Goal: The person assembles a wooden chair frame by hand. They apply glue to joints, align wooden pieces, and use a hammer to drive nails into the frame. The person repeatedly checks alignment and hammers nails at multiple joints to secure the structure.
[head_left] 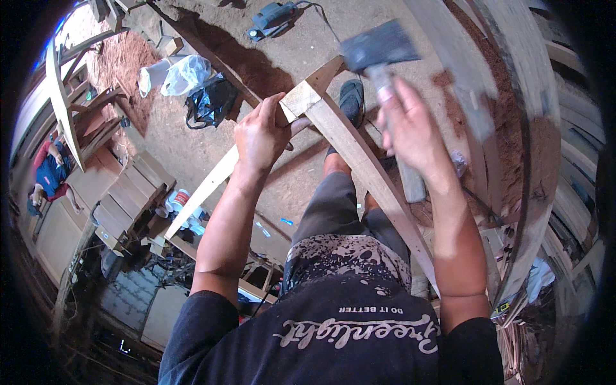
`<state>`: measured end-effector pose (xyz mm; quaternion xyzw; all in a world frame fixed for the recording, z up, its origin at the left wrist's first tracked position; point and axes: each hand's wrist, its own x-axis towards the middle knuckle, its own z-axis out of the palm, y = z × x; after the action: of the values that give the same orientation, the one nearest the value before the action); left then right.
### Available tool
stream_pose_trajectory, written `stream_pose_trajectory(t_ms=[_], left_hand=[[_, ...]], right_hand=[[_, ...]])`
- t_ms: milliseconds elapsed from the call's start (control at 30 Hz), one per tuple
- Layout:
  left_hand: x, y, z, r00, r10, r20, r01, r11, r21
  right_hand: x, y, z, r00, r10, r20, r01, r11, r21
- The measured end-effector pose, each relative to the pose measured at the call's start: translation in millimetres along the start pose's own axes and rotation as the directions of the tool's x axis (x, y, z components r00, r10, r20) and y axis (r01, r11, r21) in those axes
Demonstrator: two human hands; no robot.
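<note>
My right hand (pixel 410 128) grips the wooden handle of a mallet with a broad dark head (pixel 380 46). The mallet is raised to the right of a pale wooden joint and blurred by motion. My left hand (pixel 262 133) is closed round the wood at that joint, its fingers over the near side. From the joint, a long wooden beam (pixel 362 151) slants down to the right toward my body. A tapered wooden piece (pixel 204 191) runs down to the left below my left wrist. A short angled end (pixel 326 72) juts out on the far side.
A blue corded power tool (pixel 273 19) lies on the dusty floor ahead. Plastic bags (pixel 210 99) sit to the left. Boards (pixel 131 189) are stacked at left, near another person (pixel 52 170). Long planks (pixel 539 128) and sawdust line the right side. My shoe (pixel 351 101) is beneath the beam.
</note>
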<state>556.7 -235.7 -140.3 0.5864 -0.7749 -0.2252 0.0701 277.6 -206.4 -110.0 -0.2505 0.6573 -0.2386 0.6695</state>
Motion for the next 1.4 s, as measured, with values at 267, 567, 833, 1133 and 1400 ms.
stream_pose_trajectory(t_ms=[267, 567, 833, 1133, 1400], left_hand=[[-4.2, -2.1, -1.7, 0.999, -0.009, 0.045, 0.010, 1.000, -0.022], [-5.3, -5.4, -0.3, 0.999, -0.033, 0.034, 0.033, 0.999, 0.006], [7.6, -2.1, -1.1, 0.990, -0.064, 0.124, 0.066, 0.998, -0.013], [4.1, -5.7, 3.9, 0.999, -0.037, 0.034, 0.038, 0.999, -0.033], [3.5, 6.4, -5.1, 0.971, -0.197, 0.136, 0.192, 0.980, 0.053]], right_hand=[[-2.9, 12.5, 21.1, 0.994, -0.062, 0.089, 0.096, 0.886, -0.455], [8.2, 2.3, 5.8, 0.999, 0.045, 0.029, -0.045, 0.999, -0.011], [14.2, 16.1, 19.7, 0.991, -0.056, 0.125, 0.105, 0.893, -0.438], [21.1, 4.0, 19.9, 0.985, -0.162, 0.056, 0.170, 0.885, -0.433], [3.1, -2.5, 24.2, 0.990, -0.022, 0.136, 0.071, 0.927, -0.368]])
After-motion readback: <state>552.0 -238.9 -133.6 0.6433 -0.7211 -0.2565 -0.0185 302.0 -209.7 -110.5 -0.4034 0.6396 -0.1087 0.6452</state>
